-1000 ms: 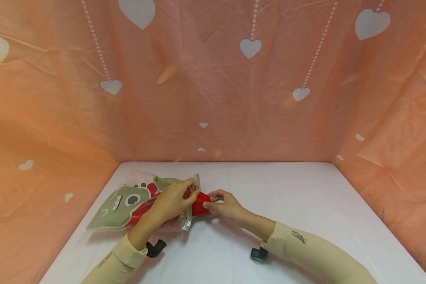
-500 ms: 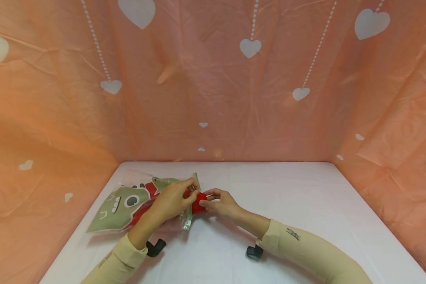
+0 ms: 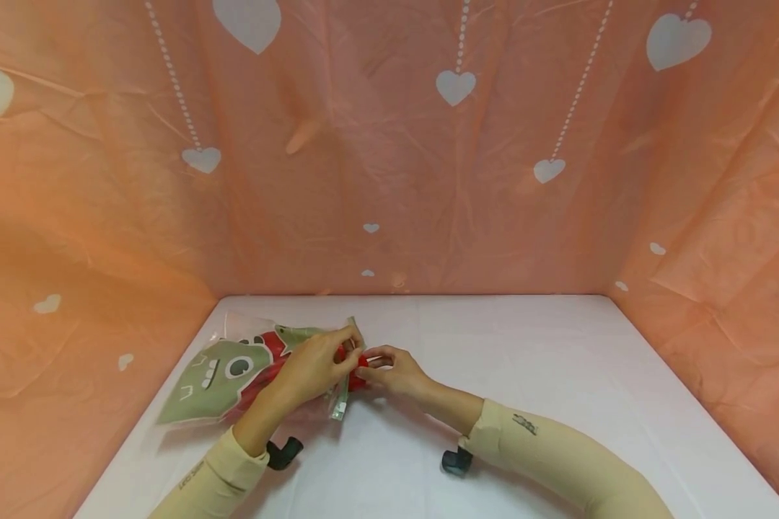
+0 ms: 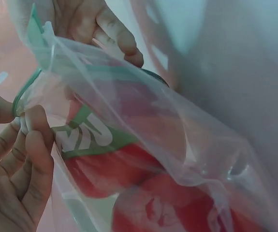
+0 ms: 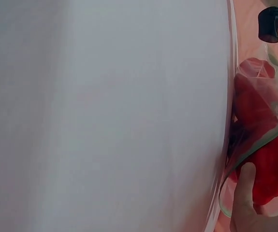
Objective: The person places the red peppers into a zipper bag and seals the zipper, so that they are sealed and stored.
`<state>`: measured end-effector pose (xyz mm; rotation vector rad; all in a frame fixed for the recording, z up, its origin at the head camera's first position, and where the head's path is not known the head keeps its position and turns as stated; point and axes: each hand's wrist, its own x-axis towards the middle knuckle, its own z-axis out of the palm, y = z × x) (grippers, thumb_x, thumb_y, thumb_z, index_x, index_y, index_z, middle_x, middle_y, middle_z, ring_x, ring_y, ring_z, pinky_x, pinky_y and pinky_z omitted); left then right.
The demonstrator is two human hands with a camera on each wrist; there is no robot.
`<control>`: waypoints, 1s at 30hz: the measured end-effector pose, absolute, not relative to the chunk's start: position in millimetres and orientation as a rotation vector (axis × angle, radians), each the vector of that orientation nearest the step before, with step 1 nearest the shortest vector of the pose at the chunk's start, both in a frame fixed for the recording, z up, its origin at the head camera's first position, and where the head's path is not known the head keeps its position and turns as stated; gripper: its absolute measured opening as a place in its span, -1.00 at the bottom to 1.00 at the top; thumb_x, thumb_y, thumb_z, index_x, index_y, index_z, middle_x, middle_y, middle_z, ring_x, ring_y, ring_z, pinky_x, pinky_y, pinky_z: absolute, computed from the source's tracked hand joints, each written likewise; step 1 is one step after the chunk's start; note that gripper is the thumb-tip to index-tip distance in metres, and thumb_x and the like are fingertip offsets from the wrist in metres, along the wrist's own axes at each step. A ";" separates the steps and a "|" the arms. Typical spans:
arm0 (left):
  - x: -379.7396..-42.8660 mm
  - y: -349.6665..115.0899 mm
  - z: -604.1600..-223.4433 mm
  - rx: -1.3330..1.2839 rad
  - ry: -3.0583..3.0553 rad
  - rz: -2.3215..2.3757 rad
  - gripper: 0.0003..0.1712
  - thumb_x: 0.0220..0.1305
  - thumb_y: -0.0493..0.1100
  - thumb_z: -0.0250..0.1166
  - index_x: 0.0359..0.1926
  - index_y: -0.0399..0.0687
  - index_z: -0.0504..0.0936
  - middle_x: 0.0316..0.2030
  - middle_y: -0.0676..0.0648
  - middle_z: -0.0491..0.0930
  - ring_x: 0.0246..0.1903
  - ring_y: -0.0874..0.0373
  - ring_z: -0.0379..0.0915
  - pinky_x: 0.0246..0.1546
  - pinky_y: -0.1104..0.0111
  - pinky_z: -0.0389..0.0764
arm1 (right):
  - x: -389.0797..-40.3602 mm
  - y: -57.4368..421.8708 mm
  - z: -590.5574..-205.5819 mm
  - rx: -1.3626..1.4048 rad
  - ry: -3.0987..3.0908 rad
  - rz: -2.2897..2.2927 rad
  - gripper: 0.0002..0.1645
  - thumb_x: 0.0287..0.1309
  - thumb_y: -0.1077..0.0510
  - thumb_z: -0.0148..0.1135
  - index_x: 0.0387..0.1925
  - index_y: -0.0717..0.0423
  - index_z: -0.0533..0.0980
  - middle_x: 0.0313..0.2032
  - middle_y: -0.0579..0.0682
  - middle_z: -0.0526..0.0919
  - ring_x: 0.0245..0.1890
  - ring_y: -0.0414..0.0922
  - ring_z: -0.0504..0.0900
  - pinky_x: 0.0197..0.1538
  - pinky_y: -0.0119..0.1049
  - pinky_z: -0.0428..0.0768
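Note:
A clear zip bag (image 3: 217,382) printed with a green dinosaur lies at the left of the table, its mouth facing right. My left hand (image 3: 314,364) pinches the green-edged mouth between thumb and fingers. My right hand (image 3: 399,375) grips a shiny, lobed red bell pepper (image 5: 269,169) that sits partly inside the opening. Only a small red part shows between the hands in the head view. Deeper in the bag are more rounded red pieces (image 4: 153,205), seen through the plastic in both wrist views.
The white tabletop (image 3: 526,360) extends to the right of the hands. Peach curtains (image 3: 389,180) with white hearts stand behind and at both sides. A black wrist-camera mount (image 3: 284,454) hangs under the left wrist, another (image 3: 456,461) under the right.
My right hand has moved left with the bell pepper, which has gone further into the bag's mouth. The left hand has stayed at the bag's edge.

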<state>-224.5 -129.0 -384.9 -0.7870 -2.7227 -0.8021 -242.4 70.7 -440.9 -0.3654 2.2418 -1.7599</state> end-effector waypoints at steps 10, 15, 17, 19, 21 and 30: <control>-224.0 -129.1 -385.0 -0.764 -2.748 -0.827 -0.94 0.51 -0.13 0.32 -0.10 0.02 0.65 -0.43 0.22 0.61 -0.61 0.35 0.36 -0.54 0.37 0.43 | -243.5 70.7 -444.7 -0.334 2.053 -1.873 -0.47 0.36 0.26 0.43 0.26 0.41 0.51 0.05 0.25 0.75 -0.02 0.00 0.79 0.10 -0.17 0.73; -223.2 -130.0 -384.8 -0.758 -2.738 -0.831 -0.95 0.51 -0.12 0.33 -0.12 0.04 0.64 -0.43 0.21 0.60 -0.64 0.36 0.35 -0.56 0.39 0.42 | -246.7 72.3 -449.2 -0.306 1.992 -1.932 -0.56 0.39 0.31 0.39 0.19 0.48 0.54 0.01 0.26 0.79 -0.05 -0.03 0.81 0.10 -0.18 0.73; -222.9 -130.1 -384.6 -0.755 -2.733 -0.831 -0.95 0.50 -0.12 0.34 -0.12 0.04 0.64 -0.42 0.21 0.61 -0.62 0.36 0.35 -0.56 0.39 0.43 | -247.3 73.0 -450.5 -0.318 2.006 -1.929 -0.58 0.39 0.31 0.39 0.17 0.46 0.56 0.00 0.24 0.80 -0.05 -0.08 0.81 0.10 -0.20 0.73; -222.9 -130.0 -384.6 -0.757 -2.730 -0.830 -0.95 0.51 -0.12 0.33 -0.12 0.04 0.63 -0.42 0.22 0.61 -0.61 0.35 0.35 -0.55 0.39 0.43 | -247.9 73.1 -451.4 -0.327 1.997 -1.941 -0.58 0.39 0.32 0.39 0.19 0.46 0.57 0.01 0.23 0.80 -0.04 -0.10 0.79 0.10 -0.20 0.73; -223.2 -130.1 -384.7 -0.759 -2.728 -0.824 -0.94 0.51 -0.11 0.33 -0.12 0.04 0.64 -0.41 0.22 0.61 -0.60 0.35 0.36 -0.54 0.38 0.44 | -248.7 73.1 -452.2 -0.341 1.988 -1.953 -0.57 0.38 0.33 0.39 0.20 0.45 0.56 0.03 0.24 0.79 -0.04 -0.12 0.79 0.10 -0.21 0.73; -223.5 -130.2 -384.5 -0.764 -2.718 -0.816 -0.95 0.50 -0.13 0.33 -0.11 0.04 0.66 -0.43 0.23 0.61 -0.60 0.35 0.36 -0.53 0.38 0.44 | -250.9 70.4 -455.7 -0.311 1.828 -2.062 -0.55 0.40 0.41 0.32 0.26 0.48 0.52 0.03 0.24 0.79 -0.13 -0.18 0.79 0.09 -0.22 0.73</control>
